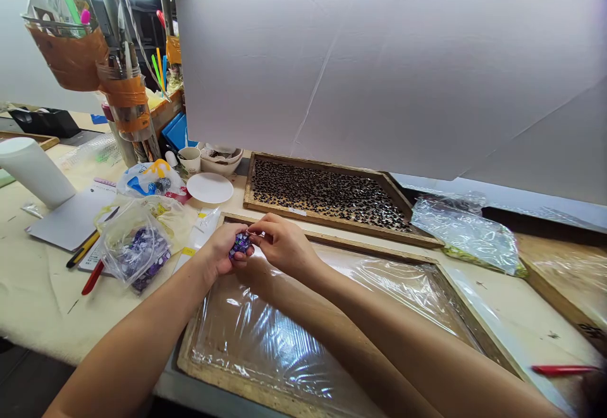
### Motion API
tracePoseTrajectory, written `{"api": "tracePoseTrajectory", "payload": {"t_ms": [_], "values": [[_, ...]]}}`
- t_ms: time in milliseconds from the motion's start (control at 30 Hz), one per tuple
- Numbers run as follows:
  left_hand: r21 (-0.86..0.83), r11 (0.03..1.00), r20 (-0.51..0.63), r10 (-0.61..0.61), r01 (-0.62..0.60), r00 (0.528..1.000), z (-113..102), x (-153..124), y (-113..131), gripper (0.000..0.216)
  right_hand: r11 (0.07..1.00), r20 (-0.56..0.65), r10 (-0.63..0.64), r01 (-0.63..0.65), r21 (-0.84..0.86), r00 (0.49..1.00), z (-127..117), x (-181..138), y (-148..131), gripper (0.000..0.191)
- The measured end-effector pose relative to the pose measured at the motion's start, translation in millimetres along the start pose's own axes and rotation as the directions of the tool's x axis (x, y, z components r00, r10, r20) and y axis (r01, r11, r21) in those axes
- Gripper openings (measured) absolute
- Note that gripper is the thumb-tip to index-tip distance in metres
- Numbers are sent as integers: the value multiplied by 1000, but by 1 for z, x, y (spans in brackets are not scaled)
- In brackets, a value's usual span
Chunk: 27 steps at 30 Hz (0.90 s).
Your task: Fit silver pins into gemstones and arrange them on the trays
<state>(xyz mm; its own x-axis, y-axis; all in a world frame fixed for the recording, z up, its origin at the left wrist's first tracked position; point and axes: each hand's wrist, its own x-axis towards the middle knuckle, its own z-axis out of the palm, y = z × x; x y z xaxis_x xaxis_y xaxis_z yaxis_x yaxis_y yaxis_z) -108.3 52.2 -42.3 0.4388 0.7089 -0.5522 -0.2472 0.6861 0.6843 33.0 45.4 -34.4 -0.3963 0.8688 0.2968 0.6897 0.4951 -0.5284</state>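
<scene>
A handful of small shiny purple pieces (239, 245), perhaps beads or stones, rests in the curled fingers of my left hand (228, 248). Right beside them, my right hand (281, 245) pinches thumb and fingers together; what lies in that pinch is too small to make out. Both hands are above the far left corner of a wooden-framed tray (208, 365) covered in clear wrinkled film. To the left of my left hand lies a clear plastic bag (135, 247) with more purple pieces in it.
Behind stands a second wooden tray (327, 193) full of small dark pieces. A white plate (209, 188), paper cup (190, 160), red-handled tool (93, 277) and yellow-black cutter (83, 249) lie at left. At right are a film-wrapped bundle (467, 231) and red pen (564, 370).
</scene>
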Motion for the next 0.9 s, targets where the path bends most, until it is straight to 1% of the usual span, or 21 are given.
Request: {"api": "tracePoseTrajectory", "payload": {"t_ms": [167,233,367,500,633,733,833,900], "values": [[36,999,-20,5,-4,1000,0,0,-2,24,1000,26,-5,5,-4,1000,1,2,0,16],[46,999,-19,5,-4,1000,1,-1,-2,21,1000,11,-15,15,-3,1000,1,0,2,15],[53,998,-23,25,-24,999,4,-5,1,12,999,-35,-27,26,-23,999,-1,-3,9,7],[72,996,-57,51,-47,997,6,-6,0,10,995,-55,-44,39,-88,997,0,-8,11,8],[99,993,-80,66,-58,995,8,-7,0,13,979,-29,-98,91,-184,995,-1,-12,10,11],[120,992,-84,56,-46,995,8,-8,0,11,962,-22,-118,109,-251,993,-5,-14,14,13],[131,991,-110,42,-28,993,6,-8,1,6,920,-24,-63,48,-389,998,-9,-16,27,17],[125,992,-128,35,-19,991,4,-7,2,6,849,18,20,-7,-528,1000,-8,-17,39,20]]}}
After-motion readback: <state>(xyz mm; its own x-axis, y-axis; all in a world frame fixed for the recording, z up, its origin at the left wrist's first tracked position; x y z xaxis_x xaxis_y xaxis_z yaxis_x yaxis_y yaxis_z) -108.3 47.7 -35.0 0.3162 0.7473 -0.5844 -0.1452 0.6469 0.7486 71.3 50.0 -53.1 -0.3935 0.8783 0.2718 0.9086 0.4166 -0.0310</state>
